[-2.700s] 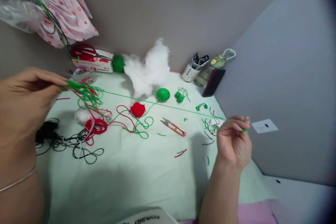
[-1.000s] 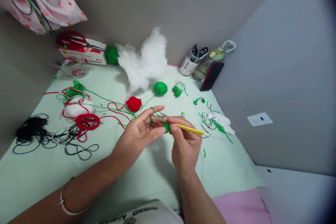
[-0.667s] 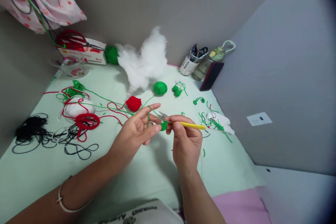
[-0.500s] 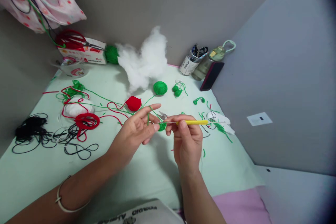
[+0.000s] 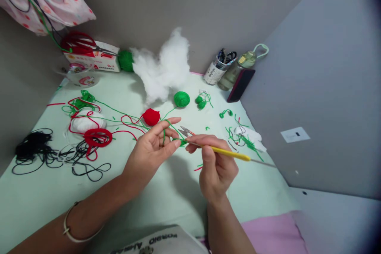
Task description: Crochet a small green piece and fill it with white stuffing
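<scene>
My left hand [image 5: 154, 147] pinches a small piece of green crochet work [image 5: 183, 142], with green yarn looped round its raised index finger. Between the thumb and fingers of my right hand [image 5: 216, 162] is a crochet hook [image 5: 232, 153] with a yellow grip, its tip at the green piece. Most of that piece is hidden by my fingers. A green yarn ball [image 5: 181, 99] lies beyond my hands, a strand running from it toward the left hand. Just behind the fingertips rest small thread snips [image 5: 186, 131]. A red yarn ball [image 5: 151, 116] sits beyond the left hand.
White stuffing [image 5: 163, 67] is heaped at the back. At left lie white yarn [image 5: 86, 122], a red coil [image 5: 98, 137] and tangled black cord [image 5: 32, 147]. A pen cup [image 5: 213, 73], bottle [image 5: 229, 77] and phone [image 5: 241, 85] stand back right. Yarn scraps [image 5: 248, 141] lie at right.
The crochet hook has tilted, its rear end swinging down and toward the right edge of the table. My right hand has turned with it; the left hand has barely moved.
</scene>
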`<state>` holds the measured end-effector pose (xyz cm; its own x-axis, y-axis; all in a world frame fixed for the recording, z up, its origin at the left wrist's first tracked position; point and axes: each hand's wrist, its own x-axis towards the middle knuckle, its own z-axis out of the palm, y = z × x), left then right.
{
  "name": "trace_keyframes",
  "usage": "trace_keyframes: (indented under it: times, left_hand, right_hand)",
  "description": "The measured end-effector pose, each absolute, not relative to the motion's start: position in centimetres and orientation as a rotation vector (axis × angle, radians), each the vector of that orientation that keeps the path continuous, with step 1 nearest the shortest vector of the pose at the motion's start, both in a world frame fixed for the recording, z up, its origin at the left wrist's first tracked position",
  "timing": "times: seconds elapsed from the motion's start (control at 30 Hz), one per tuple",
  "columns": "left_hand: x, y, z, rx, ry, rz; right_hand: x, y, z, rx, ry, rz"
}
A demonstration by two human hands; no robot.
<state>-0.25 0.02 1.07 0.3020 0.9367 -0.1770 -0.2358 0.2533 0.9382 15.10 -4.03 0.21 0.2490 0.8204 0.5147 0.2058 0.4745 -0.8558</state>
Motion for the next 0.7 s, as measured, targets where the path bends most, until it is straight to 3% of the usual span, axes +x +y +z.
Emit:
trace_keyframes:
  times: [0.37,0.47,0.7]
  left_hand:
    - [0.4,-0.6,1.0,0.739,0.806,0.958]
    - [-0.1,0.2,1.2,0.586,0.706,0.81]
    - [-0.4,0.6,1.4,0.671,0.694,0.832]
  right_hand:
    - [15.3,-4.7,-1.6,-1.161,-1.745,0.052]
    - [15.5,-4.5,-1.1,-1.123,-1.591,0.205]
    - [15.1,-3.2,0.2,-1.006,-1.151,0.723]
